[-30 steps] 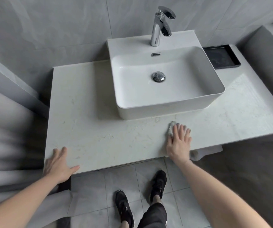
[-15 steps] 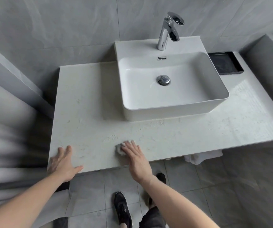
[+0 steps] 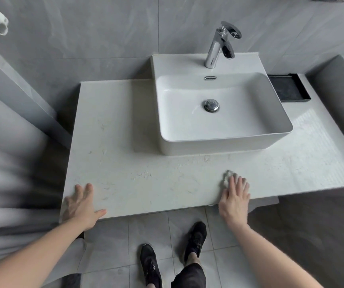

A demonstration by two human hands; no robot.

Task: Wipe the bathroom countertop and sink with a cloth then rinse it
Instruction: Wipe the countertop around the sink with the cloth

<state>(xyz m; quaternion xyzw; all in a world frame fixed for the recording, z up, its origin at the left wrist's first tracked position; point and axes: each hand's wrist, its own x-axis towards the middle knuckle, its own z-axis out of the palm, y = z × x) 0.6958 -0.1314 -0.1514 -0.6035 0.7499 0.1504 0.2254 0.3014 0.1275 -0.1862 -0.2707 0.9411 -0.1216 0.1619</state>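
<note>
The countertop [image 3: 138,179] spreads wide beneath me, the sink [image 3: 250,134] far right. My left hand [image 3: 82,204] lies flat and empty at the near left edge. My right hand [image 3: 234,197] presses straight fingers on the small cloth [image 3: 228,177], near right. It looks soft, light; I'd bunch it from above.

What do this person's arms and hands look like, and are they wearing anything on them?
Both arms are bare to as far up as the picture shows: no sleeves in view. The left hand and right hand have no gloves, and no rings, watch or bracelet can be seen. Lower down, the person wears dark shorts and black lace-up shoes.
</note>
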